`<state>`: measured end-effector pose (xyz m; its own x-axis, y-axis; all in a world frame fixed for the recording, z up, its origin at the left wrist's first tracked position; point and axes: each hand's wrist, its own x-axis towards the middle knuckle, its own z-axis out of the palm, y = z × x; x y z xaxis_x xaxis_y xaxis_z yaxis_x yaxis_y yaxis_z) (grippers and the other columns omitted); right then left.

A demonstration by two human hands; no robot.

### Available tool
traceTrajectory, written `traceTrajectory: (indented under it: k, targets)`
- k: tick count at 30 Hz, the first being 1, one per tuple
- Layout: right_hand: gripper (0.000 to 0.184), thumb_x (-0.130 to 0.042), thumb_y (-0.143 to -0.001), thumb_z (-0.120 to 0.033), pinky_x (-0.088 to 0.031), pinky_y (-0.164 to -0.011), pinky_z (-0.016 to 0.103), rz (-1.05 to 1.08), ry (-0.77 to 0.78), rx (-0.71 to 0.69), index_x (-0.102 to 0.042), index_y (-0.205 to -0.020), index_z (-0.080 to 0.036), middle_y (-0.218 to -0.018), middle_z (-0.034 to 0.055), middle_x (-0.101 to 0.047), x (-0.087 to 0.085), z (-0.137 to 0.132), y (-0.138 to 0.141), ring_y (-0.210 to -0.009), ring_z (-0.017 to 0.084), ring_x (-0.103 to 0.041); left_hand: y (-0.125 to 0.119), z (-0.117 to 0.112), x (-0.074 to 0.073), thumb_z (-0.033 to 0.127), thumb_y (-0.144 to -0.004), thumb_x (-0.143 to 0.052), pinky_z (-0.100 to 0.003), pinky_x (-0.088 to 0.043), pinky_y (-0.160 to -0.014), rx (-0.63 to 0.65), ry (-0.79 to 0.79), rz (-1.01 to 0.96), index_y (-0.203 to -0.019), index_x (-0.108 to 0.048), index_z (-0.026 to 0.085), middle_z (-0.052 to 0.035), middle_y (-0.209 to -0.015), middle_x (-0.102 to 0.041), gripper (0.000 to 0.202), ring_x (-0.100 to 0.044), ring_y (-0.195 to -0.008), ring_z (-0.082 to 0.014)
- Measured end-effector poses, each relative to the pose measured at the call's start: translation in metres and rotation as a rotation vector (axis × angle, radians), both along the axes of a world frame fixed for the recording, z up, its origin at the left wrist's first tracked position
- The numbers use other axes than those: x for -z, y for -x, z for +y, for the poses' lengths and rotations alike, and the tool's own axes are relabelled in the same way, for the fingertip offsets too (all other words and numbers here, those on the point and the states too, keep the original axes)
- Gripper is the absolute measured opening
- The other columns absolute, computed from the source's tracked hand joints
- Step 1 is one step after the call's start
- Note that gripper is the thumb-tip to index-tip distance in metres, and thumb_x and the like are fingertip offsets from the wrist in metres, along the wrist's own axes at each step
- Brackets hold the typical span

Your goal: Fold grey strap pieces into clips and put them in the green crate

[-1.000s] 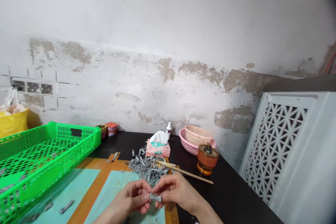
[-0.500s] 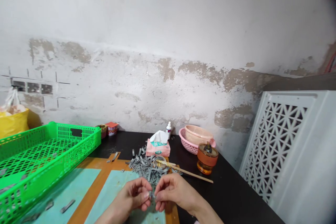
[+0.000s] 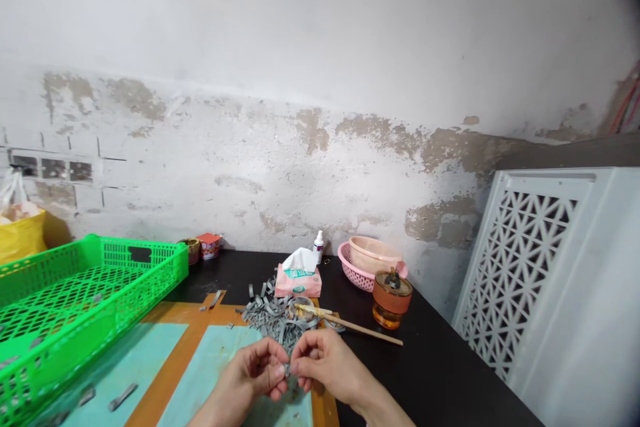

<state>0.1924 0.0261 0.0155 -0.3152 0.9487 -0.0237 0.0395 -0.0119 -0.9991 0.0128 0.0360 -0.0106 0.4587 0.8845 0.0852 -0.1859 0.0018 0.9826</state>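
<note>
My left hand [image 3: 249, 373] and my right hand [image 3: 325, 361] meet low in the middle of the view, their fingertips pinching a small grey strip [image 3: 287, 369] that is mostly hidden between them. Just beyond my hands lies a heap of grey strips [image 3: 275, 320] on the edge of an orange board [image 3: 186, 340] with teal mats. A wooden stick [image 3: 357, 327] rests across a small round dish [image 3: 302, 307] next to the heap. A short grey strip [image 3: 123, 397] lies on the teal mat [image 3: 127, 360] to the left.
A green plastic tray [image 3: 145, 273] stands at the left, beside a yellow bag [image 3: 20, 238]. On the black table [image 3: 250, 273] are a tissue box [image 3: 298, 283], a white bottle [image 3: 318, 247], an orange jar [image 3: 393, 298] and a pink basket [image 3: 357, 275]. A white lattice panel [image 3: 515, 273] stands at the right.
The grey strip, clearly visible a second ago, is now mostly hidden by my fingertips. My hands stay together, and the scene has shifted slightly left in view.
</note>
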Motion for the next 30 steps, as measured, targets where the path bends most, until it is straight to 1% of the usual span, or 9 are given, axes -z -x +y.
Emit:
traceTrajectory:
  k: [5, 8, 11, 14, 17, 24, 27, 30]
  targets:
    - [0.028, -0.077, -0.056, -0.034, -0.038, -0.046, 0.02, 0.008, 0.004, 0.025, -0.062, -0.065, -0.013, -0.048, -0.0021, -0.059, 0.004, 0.002, 0.002, -0.043, 0.009, -0.052, -0.001, -0.002, -0.002, 0.045, -0.067, -0.079, -0.022, -0.04, -0.053, 0.007, -0.015, -0.002, -0.074, -0.066, 0.018, 0.0021, -0.058, -0.066, 0.03, -0.054, -0.052, -0.0109]
    - [0.028, -0.078, -0.056, -0.034, -0.04, -0.047, 0.021, 0.017, -0.024, 0.055, -0.062, -0.065, -0.012, -0.048, -0.002, -0.059, 0.007, 0.003, 0.004, -0.043, 0.009, -0.052, -0.002, -0.003, -0.004, 0.045, -0.068, -0.079, -0.022, -0.04, -0.053, 0.0, -0.011, -0.01, -0.075, -0.066, 0.019, 0.0023, -0.058, -0.066, 0.03, -0.054, -0.053, -0.0111]
    - [0.034, -0.079, -0.056, -0.039, -0.042, -0.048, 0.022, 0.043, -0.029, 0.064, -0.061, -0.066, -0.013, -0.05, -0.001, -0.06, 0.007, 0.002, 0.006, -0.043, 0.01, -0.054, -0.002, -0.002, -0.005, 0.045, -0.069, -0.078, -0.022, -0.04, -0.054, -0.016, -0.023, -0.016, -0.075, -0.066, 0.019, 0.0017, -0.06, -0.067, 0.03, -0.055, -0.055, -0.0119]
    - [0.044, -0.08, -0.054, -0.048, -0.045, -0.049, 0.025, 0.103, 0.015, 0.027, -0.059, -0.069, -0.013, -0.051, 0.0017, -0.063, 0.005, 0.0, 0.008, -0.044, 0.013, -0.058, -0.001, 0.001, -0.005, 0.043, -0.07, -0.077, -0.022, -0.039, -0.054, -0.016, -0.041, -0.028, -0.076, -0.066, 0.019, 0.0018, -0.061, -0.068, 0.027, -0.055, -0.055, -0.0116]
    - [0.05, -0.082, -0.05, -0.051, -0.047, -0.05, 0.026, 0.153, 0.033, 0.002, -0.058, -0.07, -0.012, -0.05, 0.0025, -0.063, 0.003, -0.001, 0.009, -0.045, 0.014, -0.059, 0.0, 0.003, -0.003, 0.042, -0.07, -0.078, -0.022, -0.039, -0.054, -0.01, -0.032, -0.049, -0.076, -0.067, 0.019, 0.0029, -0.059, -0.067, 0.026, -0.055, -0.054, -0.0109]
    - [0.054, -0.082, -0.05, -0.055, -0.045, -0.048, 0.023, 0.17, 0.012, 0.022, -0.059, -0.071, -0.011, -0.049, 0.0014, -0.062, 0.002, -0.001, 0.011, -0.042, 0.011, -0.056, 0.002, 0.005, 0.001, 0.039, -0.071, -0.079, -0.021, -0.038, -0.054, -0.007, -0.028, -0.071, -0.077, -0.067, 0.018, 0.002, -0.06, -0.068, 0.025, -0.054, -0.054, -0.0103]
    - [0.055, -0.08, -0.053, -0.057, -0.044, -0.046, 0.022, 0.167, -0.003, 0.019, -0.058, -0.074, -0.012, -0.048, -0.0006, -0.06, 0.002, -0.002, 0.012, -0.041, 0.01, -0.054, 0.001, 0.004, -0.001, 0.039, -0.07, -0.079, -0.021, -0.037, -0.054, -0.013, -0.012, -0.079, -0.076, -0.067, 0.018, 0.0022, -0.06, -0.067, 0.026, -0.054, -0.054, -0.01]
    - [0.055, -0.079, -0.056, -0.058, -0.045, -0.046, 0.022, 0.178, -0.005, -0.021, -0.055, -0.077, -0.014, -0.049, -0.002, -0.059, 0.0, -0.004, 0.013, -0.042, 0.01, -0.053, 0.0, 0.0, -0.006, 0.039, -0.068, -0.08, -0.02, -0.037, -0.054, -0.015, 0.011, -0.098, -0.075, -0.067, 0.019, 0.0026, -0.059, -0.067, 0.025, -0.053, -0.054, -0.0098]
